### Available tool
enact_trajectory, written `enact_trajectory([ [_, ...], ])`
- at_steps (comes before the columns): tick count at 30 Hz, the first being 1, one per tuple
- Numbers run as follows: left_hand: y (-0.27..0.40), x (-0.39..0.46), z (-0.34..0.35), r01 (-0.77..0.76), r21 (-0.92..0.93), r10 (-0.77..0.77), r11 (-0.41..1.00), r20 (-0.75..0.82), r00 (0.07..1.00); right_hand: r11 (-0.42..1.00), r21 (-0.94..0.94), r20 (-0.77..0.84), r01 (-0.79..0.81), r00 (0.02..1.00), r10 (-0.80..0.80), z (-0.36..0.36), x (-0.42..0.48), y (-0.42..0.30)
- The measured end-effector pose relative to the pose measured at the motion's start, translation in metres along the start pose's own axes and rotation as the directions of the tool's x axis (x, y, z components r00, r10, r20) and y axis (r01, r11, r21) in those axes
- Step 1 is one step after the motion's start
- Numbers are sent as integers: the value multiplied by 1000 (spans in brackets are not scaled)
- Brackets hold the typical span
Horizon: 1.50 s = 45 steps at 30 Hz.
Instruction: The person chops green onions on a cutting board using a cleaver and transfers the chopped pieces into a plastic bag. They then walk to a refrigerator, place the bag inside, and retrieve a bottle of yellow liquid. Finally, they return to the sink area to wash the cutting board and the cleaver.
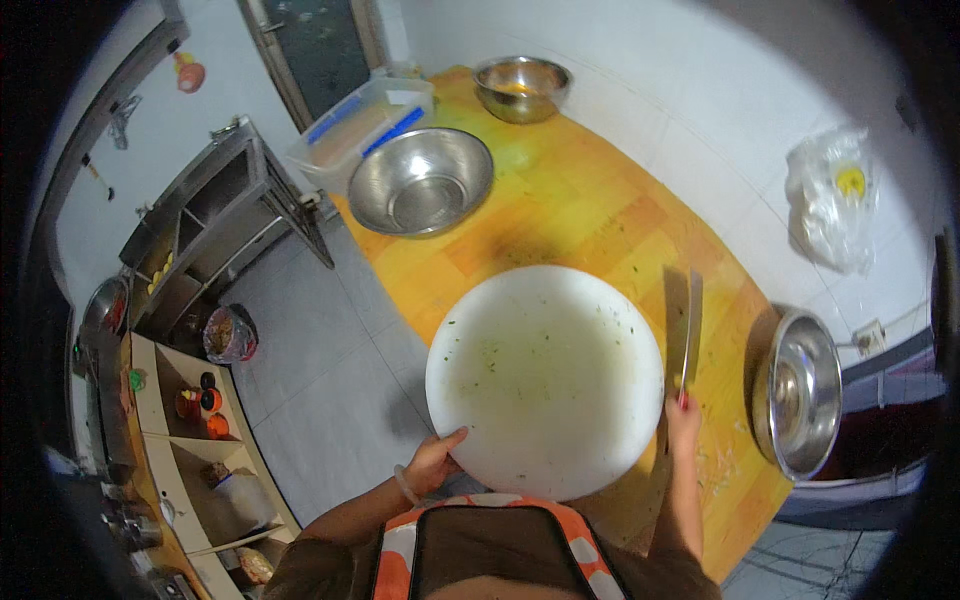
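Observation:
My left hand (437, 463) grips the near left rim of a large round white cutting board (551, 390), thumb on top. Small green bits are scattered over the board, and its near edge comes close to my body. In my right hand (682, 424) is a long-bladed kitchen knife (694, 322), its blade pointing away from me. That hand is just beyond the board's right edge, over the wooden table (622, 202). Whether the right hand also touches the board I cannot tell.
A wide steel basin (421, 184) and a smaller steel bowl (523, 88) with something orange inside stand at the far end. Beside them is a clear plastic box (367, 127). Another steel basin (802, 397) tilts at the right edge. Shelves (202, 442) stand across the floor.

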State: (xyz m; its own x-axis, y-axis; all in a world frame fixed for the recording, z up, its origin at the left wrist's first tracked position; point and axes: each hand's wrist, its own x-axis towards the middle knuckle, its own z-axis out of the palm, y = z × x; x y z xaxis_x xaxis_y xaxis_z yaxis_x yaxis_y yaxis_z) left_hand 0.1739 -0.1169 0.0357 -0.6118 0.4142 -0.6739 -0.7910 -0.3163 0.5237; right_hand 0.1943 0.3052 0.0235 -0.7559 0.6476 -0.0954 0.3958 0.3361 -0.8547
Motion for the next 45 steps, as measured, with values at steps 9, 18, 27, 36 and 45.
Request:
enact_trajectory([
  [9,99,-16,-13,-485,201,369,851,429,825,722,676,95,-148,989,114,49,-137,-31],
  [18,152,-130,-153,-198,-179,246,964,305,920,919,395,138,-4,989,-55,111,-226,-76],
  [27,241,-185,-380,-692,26,687,721,92,720,912,364,567,-190,822,-54,374,-264,-316],
  [36,353,-251,-545,-789,-404,501,463,-614,610,963,222,918,-155,365,-153,742,-251,-468],
  [45,448,-339,-687,-977,-99,516,191,-836,186,967,244,969,-68,40,-242,988,-370,-628],
])
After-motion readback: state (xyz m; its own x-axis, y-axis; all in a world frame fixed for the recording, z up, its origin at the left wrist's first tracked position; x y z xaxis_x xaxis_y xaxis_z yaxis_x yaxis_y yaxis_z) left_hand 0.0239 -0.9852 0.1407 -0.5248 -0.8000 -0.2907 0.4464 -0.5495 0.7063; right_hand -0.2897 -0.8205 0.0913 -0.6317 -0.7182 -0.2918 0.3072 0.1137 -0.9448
